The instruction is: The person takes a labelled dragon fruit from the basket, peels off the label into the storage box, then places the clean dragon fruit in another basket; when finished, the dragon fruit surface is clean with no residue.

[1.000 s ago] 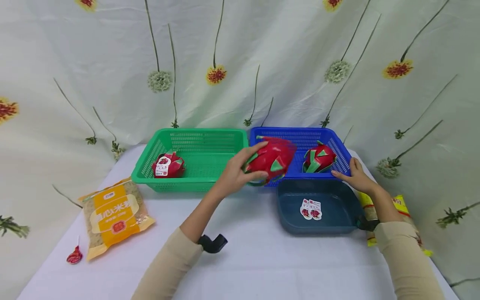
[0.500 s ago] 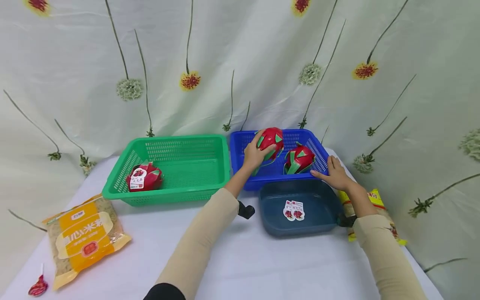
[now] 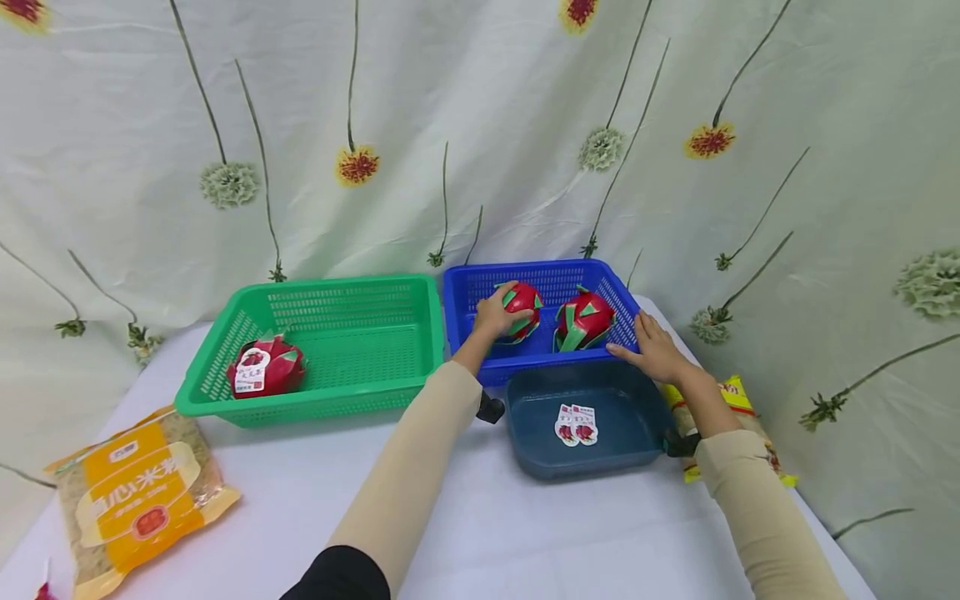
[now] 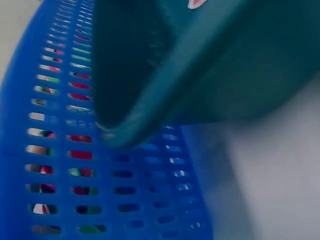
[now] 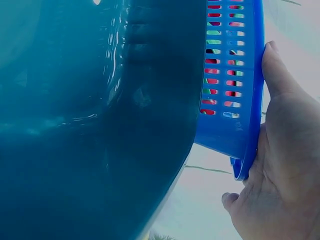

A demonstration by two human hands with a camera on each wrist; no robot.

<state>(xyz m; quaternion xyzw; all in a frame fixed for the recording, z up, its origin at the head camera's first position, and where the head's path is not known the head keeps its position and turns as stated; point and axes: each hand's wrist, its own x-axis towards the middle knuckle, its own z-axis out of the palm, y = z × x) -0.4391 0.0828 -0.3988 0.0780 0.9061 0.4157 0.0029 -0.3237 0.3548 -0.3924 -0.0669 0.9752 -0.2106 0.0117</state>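
Note:
My left hand point(image 3: 493, 318) holds a red dragon fruit point(image 3: 525, 302) with green scales, low inside the left part of the blue basket point(image 3: 536, 364). Thumb and fingers lie round the fruit's left side. To its right in the same basket sits a second dragon fruit point(image 3: 588, 315). My right hand point(image 3: 654, 348) rests on the basket's front right corner, fingers extended. In the right wrist view its thumb point(image 5: 274, 67) lies along the blue rim. The left wrist view shows the slotted basket wall point(image 4: 65, 150) with red and green behind it; the left hand is out of that view.
A green basket point(image 3: 307, 404) stands on the left, with a stickered dragon fruit point(image 3: 273, 367) inside. In front of the blue basket is a dark teal tray point(image 3: 540, 454) with two stickers point(image 3: 576, 425). Food bags point(image 3: 142, 492) lie left, and right point(image 3: 738, 400); a lollipop point(image 3: 43, 592) lies front left.
My left hand has carried its dragon fruit back and down into the blue basket, beside the other one. The right hand has stayed at the corner. The head view has turned right.

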